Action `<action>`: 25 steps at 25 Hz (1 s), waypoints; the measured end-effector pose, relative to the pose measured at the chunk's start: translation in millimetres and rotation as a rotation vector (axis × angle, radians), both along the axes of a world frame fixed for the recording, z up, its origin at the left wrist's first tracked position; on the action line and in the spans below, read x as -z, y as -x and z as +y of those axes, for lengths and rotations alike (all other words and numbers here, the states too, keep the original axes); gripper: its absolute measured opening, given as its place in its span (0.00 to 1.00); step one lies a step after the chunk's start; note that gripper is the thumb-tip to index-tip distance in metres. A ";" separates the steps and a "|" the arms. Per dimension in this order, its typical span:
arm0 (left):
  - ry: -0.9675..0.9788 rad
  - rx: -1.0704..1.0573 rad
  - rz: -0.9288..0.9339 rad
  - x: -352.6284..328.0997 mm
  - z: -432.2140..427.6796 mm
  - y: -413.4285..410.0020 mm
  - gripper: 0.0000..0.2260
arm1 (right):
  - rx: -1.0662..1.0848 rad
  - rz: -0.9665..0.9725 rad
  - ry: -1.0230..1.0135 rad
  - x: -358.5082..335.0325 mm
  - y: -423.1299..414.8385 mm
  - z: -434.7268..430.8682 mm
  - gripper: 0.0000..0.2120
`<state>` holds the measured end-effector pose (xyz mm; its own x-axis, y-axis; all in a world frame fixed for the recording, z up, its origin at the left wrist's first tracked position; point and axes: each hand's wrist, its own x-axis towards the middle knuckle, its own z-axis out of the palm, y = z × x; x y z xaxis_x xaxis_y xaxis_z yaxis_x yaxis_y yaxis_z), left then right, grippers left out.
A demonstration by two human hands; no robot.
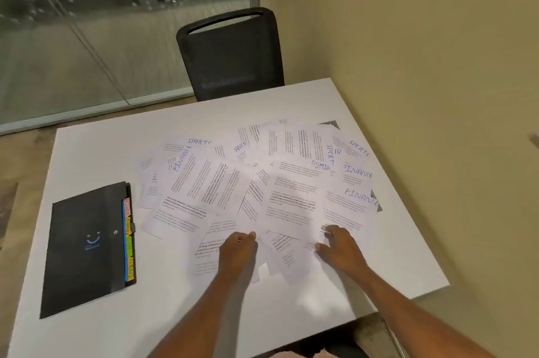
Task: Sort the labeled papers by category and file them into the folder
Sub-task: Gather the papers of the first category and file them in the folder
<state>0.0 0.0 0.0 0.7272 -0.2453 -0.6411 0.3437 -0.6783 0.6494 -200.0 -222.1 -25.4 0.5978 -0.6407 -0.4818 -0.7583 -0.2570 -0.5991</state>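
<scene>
Bench: white rectangular bench (87, 153).
Papers: white printed papers (210, 182) with blue handwritten labels, which we see fanned overlapping mid-bench.
Folder: black flat folder (81, 246) with coloured tabs, left of papers.
Right hand (339, 248): fingers loosely spread on sheets.
Left hand (239, 249): fingers curled at the sheets; we cannot tell the grip.

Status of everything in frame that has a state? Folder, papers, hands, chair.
folder: closed, flat on table
papers: loose, overlapping, spread face up
left hand: fingers curled, on papers, grip unclear
right hand: fingers loosely bent, resting on papers
chair: empty, at far table edge
</scene>
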 end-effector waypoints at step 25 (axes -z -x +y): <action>-0.067 0.007 -0.139 31.1 -133.7 -14.1 0.20 | -0.537 0.346 0.039 -1.0 -30.8 -26.5 0.37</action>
<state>14.1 -133.7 -31.1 0.8086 -0.2110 -0.5493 0.2484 -0.7238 0.6437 -169.2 -248.6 -24.4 0.6547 -0.3160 -0.6867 -0.6654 -0.6720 -0.3251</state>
